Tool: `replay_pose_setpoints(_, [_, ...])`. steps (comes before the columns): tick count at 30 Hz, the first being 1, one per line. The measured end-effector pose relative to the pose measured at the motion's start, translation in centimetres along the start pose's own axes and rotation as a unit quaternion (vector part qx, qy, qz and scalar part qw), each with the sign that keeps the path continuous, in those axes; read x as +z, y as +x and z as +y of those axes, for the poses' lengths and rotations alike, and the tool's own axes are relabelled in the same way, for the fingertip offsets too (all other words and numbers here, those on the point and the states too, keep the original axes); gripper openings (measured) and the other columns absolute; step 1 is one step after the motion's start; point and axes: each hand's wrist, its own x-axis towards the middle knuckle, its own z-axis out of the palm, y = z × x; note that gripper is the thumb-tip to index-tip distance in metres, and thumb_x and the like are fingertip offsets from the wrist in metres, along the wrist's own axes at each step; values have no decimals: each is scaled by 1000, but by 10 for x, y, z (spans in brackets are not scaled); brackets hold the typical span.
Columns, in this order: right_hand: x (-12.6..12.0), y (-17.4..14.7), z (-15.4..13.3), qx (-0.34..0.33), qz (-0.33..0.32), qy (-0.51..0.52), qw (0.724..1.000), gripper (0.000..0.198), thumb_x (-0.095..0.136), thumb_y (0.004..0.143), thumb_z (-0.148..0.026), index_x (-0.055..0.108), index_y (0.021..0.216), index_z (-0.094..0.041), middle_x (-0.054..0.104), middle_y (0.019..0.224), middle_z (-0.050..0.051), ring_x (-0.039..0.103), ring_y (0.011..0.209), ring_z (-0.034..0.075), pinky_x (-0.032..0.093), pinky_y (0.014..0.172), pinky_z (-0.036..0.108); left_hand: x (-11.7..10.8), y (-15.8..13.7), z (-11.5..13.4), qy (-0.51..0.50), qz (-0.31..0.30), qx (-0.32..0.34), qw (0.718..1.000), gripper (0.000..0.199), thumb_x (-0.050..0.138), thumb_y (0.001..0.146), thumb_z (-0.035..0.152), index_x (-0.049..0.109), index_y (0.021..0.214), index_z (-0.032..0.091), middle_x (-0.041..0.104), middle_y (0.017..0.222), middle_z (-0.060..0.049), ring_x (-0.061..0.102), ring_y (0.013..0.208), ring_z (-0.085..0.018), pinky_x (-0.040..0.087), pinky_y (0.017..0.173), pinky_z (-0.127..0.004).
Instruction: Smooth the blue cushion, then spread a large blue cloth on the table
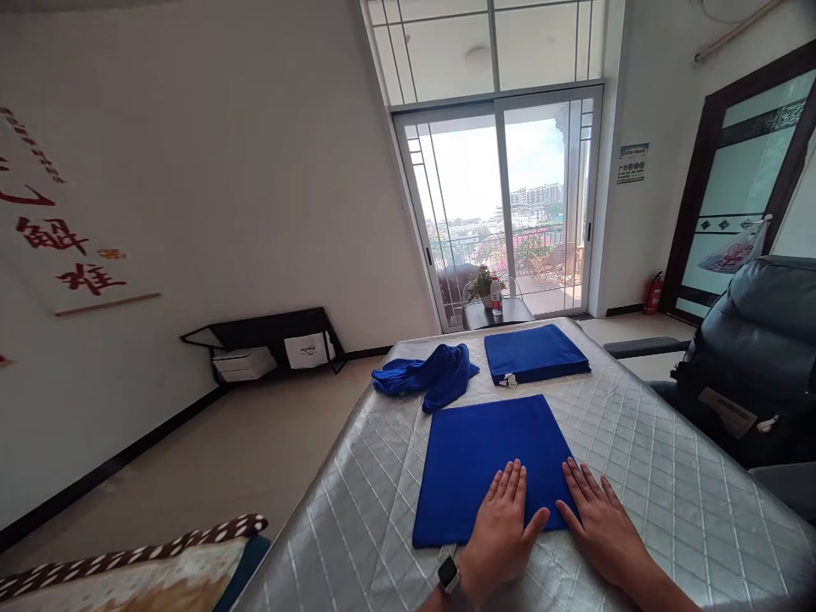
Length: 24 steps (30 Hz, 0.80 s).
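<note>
A folded blue cloth lies flat and square on the silver quilted cover in front of me. My left hand, with a watch on its wrist, rests flat on the cloth's lower right part, thumb out to the side. At the cloth's right edge lies my right hand, fingers stretched out, partly on the cloth and partly on the cover. Beyond it sits a neat stack of folded blue cloths with white tags at its near edge. A crumpled blue cloth lies left of the stack.
A black armchair stands close on the right. Past the far end are a small dark table with a bottle and a plant, then glass sliding doors. A low black rack stands by the left wall; patterned bedding is at lower left.
</note>
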Motion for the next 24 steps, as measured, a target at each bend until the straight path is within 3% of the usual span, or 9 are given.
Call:
replay_pose_setpoints(3, [1,-1,1,-5,2,-2,1000,70,23,95,-62,28,151,-20,19,159,3,13,147,24,12,120,49,5,10,27,-15,13,44,999,64,15,101,53,9,155,18,12,162,-3,9,149,-20,21,121,-41])
replay_pose_setpoints(6, [2,-1,2,-10,2,-2,1000,69,23,95,-61,29,151,-20,20,159,3,14,147,24,13,120,50,9,8,28,-10,10,41,999,65,17,101,54,6,155,19,10,162,-3,9,148,-21,22,121,-41])
replay_pose_setpoints(11, [4,0,4,-9,14,16,1000,70,23,95,-62,28,151,-21,22,159,3,15,147,25,13,120,51,7,-14,-10,31,0,-25,999,62,18,102,51,6,155,21,13,161,-3,12,148,-22,25,120,-43])
replay_pose_setpoints(17, [5,0,4,-11,19,20,1000,69,23,95,-62,27,152,-22,22,159,2,14,147,24,12,120,51,-10,-55,-55,50,-51,-198,978,71,13,100,57,16,153,11,11,160,-8,12,147,-24,21,121,-45])
replay_pose_setpoints(20, [5,0,3,-10,18,20,1000,69,22,95,-61,27,152,-22,22,159,2,13,147,24,12,120,51,-15,-70,-63,53,-55,-243,967,76,16,98,60,14,153,8,8,160,-9,9,148,-25,18,121,-45])
replay_pose_setpoints(24, [2,0,1,-7,8,16,1000,71,21,95,-62,26,152,-21,20,160,2,11,148,23,11,120,50,-16,-76,-63,44,-52,-256,964,79,17,97,63,14,153,7,5,160,-9,7,148,-26,16,122,-45])
